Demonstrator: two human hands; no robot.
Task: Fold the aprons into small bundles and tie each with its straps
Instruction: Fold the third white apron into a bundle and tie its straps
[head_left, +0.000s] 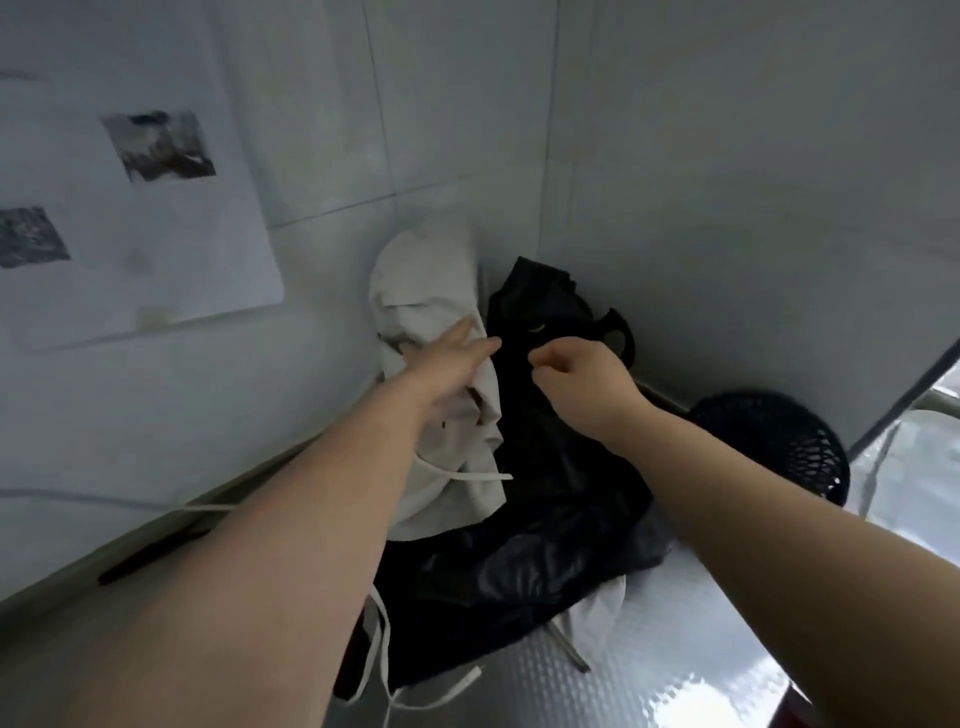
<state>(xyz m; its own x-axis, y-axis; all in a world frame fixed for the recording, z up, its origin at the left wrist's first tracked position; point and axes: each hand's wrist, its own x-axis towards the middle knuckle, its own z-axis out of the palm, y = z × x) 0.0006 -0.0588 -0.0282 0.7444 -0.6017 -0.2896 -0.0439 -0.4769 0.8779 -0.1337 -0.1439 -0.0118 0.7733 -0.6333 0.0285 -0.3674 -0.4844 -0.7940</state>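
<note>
Head view shows the work barely begun; a white apron (436, 312) lies heaped loose in the corner of the worktop (685, 639), against the tiled wall, and a black apron (545, 519) sprawls beside and partly under it, crumpled, not folded; the white straps (383, 644) trail free over the near edge, untied. The left hand (452, 358) reaches across the white cloth with fingers straight and spread; the right hand (576, 384) has fingers curled toward the thumb at the black cloth, though I cannot tell whether it pinches any fabric. No bundle is visible; by my judgement, separating, folding and tying both aprons all remain.
</note>
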